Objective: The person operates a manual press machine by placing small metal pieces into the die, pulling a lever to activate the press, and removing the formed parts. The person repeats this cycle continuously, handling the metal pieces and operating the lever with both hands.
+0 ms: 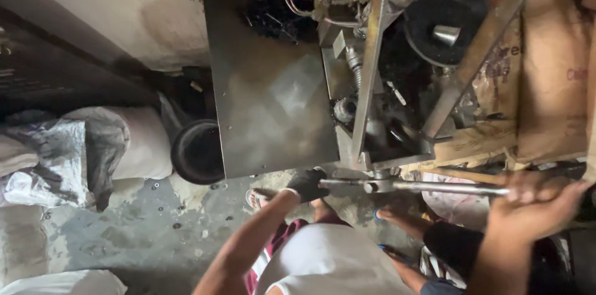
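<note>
1. Head view, the hold: the left hand (308,183), in a dark glove, is closed around the head end of a long steel wrench (428,187), likely to keep it seated where it meets the base of the machine frame (371,65). The right hand (534,203), bare, is wrapped tight around the far end of the handle, where leverage is greatest.
2. The wrench lies level, just above the floor (124,233), spanning from the frame's lower corner out to the right.
3. Materials: the frame is angled steel, greasy and dark; beside it stands a dull, smudged metal panel (270,93).
4. A round black pan (197,151) sits by the panel; pale sacks (68,152) slump left; brown cardboard (549,78) leans right.
</note>
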